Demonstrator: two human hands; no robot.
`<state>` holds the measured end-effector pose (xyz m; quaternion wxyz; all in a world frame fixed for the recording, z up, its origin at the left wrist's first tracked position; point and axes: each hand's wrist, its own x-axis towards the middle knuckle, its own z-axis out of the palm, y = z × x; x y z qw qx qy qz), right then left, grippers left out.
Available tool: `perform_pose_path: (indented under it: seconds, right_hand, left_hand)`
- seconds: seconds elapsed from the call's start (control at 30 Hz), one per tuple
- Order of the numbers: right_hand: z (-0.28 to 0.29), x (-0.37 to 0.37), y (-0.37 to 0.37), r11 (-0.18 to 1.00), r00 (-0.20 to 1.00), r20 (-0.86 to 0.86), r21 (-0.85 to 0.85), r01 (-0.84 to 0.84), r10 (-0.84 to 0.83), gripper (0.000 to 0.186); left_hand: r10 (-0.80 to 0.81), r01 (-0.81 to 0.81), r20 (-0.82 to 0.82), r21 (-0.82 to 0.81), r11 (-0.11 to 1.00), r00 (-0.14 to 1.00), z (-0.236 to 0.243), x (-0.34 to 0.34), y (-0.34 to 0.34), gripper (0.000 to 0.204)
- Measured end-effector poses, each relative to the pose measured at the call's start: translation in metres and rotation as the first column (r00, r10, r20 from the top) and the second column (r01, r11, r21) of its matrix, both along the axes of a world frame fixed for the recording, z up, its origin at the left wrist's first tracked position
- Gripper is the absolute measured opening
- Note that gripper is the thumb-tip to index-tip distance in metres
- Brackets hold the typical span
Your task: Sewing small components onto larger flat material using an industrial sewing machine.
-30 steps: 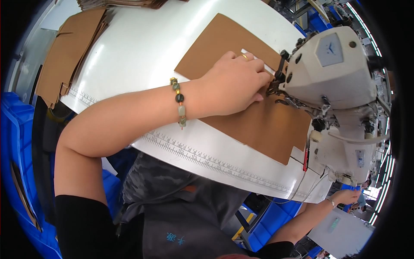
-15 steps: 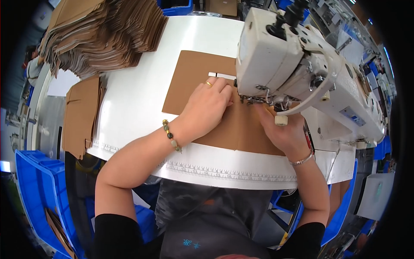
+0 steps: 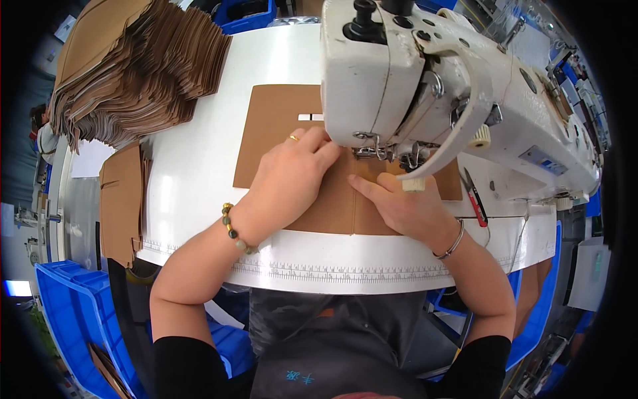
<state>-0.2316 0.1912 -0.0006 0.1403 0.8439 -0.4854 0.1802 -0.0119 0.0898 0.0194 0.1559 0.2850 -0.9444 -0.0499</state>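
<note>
A brown sheet (image 3: pixel 266 146) with a small white slot lies under the head of a white sewing machine (image 3: pixel 372 73), by the presser foot (image 3: pixel 369 151). My left hand (image 3: pixel 289 179) rests on the sheet just left of the foot, fingers curled, their tips hidden. My right hand (image 3: pixel 405 206) lies on the sheet below the foot, index finger stretched along a vertical line in it, the other fingers partly hidden by the machine. Red-handled snips (image 3: pixel 478 203) lie right of the sheet.
A tall stack of brown pieces (image 3: pixel 139 66) stands at back left, with more pieces (image 3: pixel 123 199) below it. The white table (image 3: pixel 325 272) has a ruler edge. Blue bins (image 3: pixel 86 319) flank it, another (image 3: pixel 242 13) sits behind. A partly visible person (image 3: pixel 46 136) is at far left.
My right hand came from low at the right onto the sheet, then shifted left and down from the foot. My left hand stays beside the foot. The view has turned.
</note>
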Motion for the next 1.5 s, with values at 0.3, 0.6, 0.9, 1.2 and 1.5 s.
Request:
perform_pose_path:
  seconds: [0.3,0.6,0.9,1.2,1.5]
  right_hand:
    - [-0.006,0.002,0.005,0.992,0.997,0.045,0.118,0.051,-0.056,0.039]
    - [-0.005,0.004,0.007,0.993,0.998,0.014,0.1,0.062,-0.064,0.039]
    - [-0.004,0.005,0.006,0.995,0.998,0.05,0.089,0.041,-0.046,0.038]
    - [-0.004,0.003,-0.003,0.998,0.997,0.079,0.057,0.016,-0.02,0.035]
    - [-0.001,0.004,0.001,0.995,0.999,0.041,0.094,0.02,-0.024,0.03]
  left_hand:
    - [-0.066,0.083,0.138,-0.126,0.989,0.988,0.005,0.0,0.012,0.069]
    - [-0.097,0.099,0.028,-0.127,0.987,0.995,0.003,0.0,0.007,0.068]
    - [-0.061,0.077,0.156,-0.103,0.992,0.986,0.002,-0.001,0.006,0.086]
    - [-0.011,0.017,0.229,-0.023,1.0,0.973,0.006,-0.007,-0.002,0.081]
    - [-0.026,0.039,0.166,-0.075,0.996,0.986,0.0,-0.005,-0.002,0.078]
